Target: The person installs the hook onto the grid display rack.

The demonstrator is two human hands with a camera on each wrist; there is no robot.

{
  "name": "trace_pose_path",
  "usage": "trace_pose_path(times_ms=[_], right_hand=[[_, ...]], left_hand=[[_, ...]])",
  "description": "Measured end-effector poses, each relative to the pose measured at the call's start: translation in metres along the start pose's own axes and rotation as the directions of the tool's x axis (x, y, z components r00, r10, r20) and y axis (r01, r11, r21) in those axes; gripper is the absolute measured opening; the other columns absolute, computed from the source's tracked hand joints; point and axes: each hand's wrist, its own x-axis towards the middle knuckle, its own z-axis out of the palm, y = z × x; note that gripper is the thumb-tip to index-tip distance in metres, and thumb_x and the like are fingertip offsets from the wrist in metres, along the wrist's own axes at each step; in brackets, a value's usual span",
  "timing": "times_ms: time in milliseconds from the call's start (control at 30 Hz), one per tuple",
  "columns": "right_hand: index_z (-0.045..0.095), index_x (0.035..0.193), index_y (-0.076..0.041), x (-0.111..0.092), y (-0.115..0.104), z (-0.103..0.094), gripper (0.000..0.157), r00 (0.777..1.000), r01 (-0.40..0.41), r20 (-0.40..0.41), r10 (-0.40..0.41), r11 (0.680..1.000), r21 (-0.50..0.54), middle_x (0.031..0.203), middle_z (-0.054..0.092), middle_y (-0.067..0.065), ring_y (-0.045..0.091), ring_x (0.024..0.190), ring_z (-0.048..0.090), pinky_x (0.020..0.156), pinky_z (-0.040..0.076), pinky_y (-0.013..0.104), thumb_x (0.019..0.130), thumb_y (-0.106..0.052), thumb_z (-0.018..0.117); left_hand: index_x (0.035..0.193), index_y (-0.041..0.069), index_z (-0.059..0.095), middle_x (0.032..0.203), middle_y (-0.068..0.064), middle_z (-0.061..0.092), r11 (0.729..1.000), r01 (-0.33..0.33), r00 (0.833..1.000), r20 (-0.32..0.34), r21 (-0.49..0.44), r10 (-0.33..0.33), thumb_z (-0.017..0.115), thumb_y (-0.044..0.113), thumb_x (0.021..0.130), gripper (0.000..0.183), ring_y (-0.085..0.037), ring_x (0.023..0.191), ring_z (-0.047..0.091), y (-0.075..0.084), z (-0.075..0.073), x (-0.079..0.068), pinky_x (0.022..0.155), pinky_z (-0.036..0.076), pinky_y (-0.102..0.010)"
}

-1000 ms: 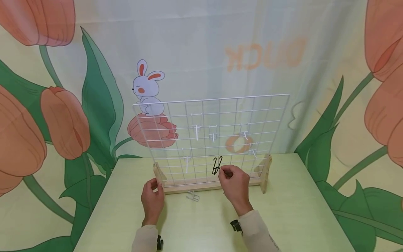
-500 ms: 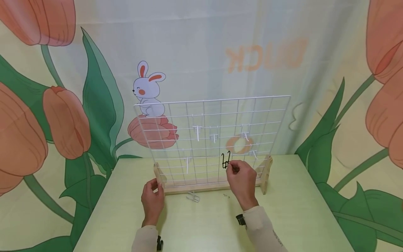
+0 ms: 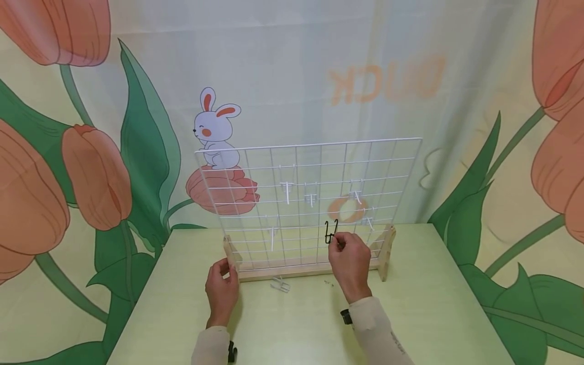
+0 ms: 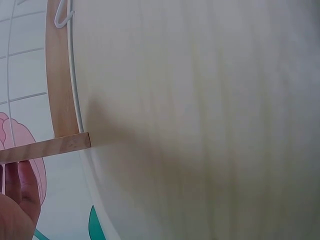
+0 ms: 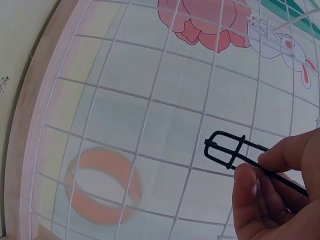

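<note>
In the head view my right hand [image 3: 350, 263] pinches a black wire hook [image 3: 329, 234] before the lower middle of a white wire grid panel [image 3: 307, 146]. Seen from the right wrist, thumb and fingertips grip the black hook's [image 5: 235, 152] long prong, its looped frame pointing toward the grid. My left hand [image 3: 222, 291] holds the left wooden foot of the panel's stand [image 3: 274, 274]. The left wrist view has the fingers [image 4: 29, 186] against that wooden foot [image 4: 60, 144], with the thumb out of sight.
Several white hooks hang on the grid, among them a long one [image 3: 287, 191] at upper left and another [image 3: 356, 195] at right. A loose white hook [image 3: 280, 285] lies on the table [image 3: 292, 329] before the stand. A printed curtain [image 3: 283, 66] hangs behind.
My right hand has moved right and slightly up with the black wire hook, whose two top ends now stand farther apart in view. My left hand has stayed at the stand.
</note>
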Motion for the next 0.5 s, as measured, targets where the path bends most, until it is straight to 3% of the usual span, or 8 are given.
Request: trace_pose_path(times_ms=[300,500], right_hand=[[0.079,0.092,-0.003,-0.0043,0.0008,0.0046,0.005,0.999,-0.044,0.014,0.044,0.999,-0.014,0.081,0.073,0.010,0.025,0.074,0.072,0.070,0.061,0.045,0.091,-0.007,0.078],[0.079,0.092,-0.002,-0.0056,0.0021,0.0073,0.006,0.999,-0.031,-0.006,0.031,0.999,-0.027,0.080,0.073,0.010,0.025,0.073,0.071,0.068,0.061,0.044,0.092,-0.008,0.077]], left_hand=[[0.127,0.004,0.065,0.117,-0.014,0.071,1.000,0.000,1.000,-0.002,-0.007,0.000,0.068,0.018,0.103,0.028,-0.031,0.109,0.075,0.0016,-0.0011,-0.0002,0.083,0.066,-0.049],[0.127,0.004,0.064,0.118,-0.014,0.071,1.000,0.010,1.000,0.006,0.004,-0.010,0.067,0.017,0.103,0.028,-0.031,0.109,0.075,0.0011,-0.0007,-0.0002,0.084,0.066,-0.047]])
